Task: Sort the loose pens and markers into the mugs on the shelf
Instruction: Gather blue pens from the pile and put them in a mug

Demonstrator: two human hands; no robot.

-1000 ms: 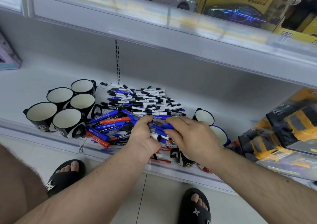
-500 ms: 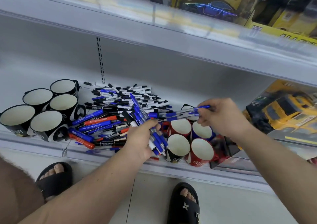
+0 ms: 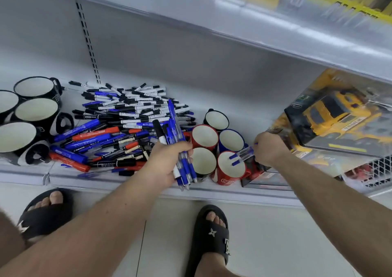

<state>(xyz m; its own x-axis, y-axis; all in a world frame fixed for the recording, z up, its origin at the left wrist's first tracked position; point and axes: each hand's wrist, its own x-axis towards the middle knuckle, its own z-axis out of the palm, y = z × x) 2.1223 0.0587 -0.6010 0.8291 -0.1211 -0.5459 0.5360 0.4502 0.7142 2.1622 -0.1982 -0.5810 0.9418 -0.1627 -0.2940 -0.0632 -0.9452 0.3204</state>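
At the centre of the frame the left hand (image 3: 167, 164) is closed around a bundle of blue pens (image 3: 180, 147) with one black-capped marker among them, the bundle standing nearly upright just left of the mugs. To the right, the right hand (image 3: 269, 149) pinches two clear blue-tipped pens (image 3: 240, 157) between its fingers (image 3: 257, 155), their tips over the mouth of the front red mug (image 3: 230, 167). That mug stands at the shelf's front edge (image 3: 127, 184) in a tight cluster with a black mug (image 3: 203, 163), a second red mug (image 3: 204, 137), a blue mug (image 3: 231, 142) and a black one behind (image 3: 216, 119), all touching or nearly so. The loose pile of pens and markers (image 3: 118, 124) fills the shelf between this cluster and the four black mugs (image 3: 36, 109) at the left edge of the frame. A boxed yellow toy truck (image 3: 339, 117) crowds the right hand's side. The bare shelf behind the pile and cluster lies open to the back wall.
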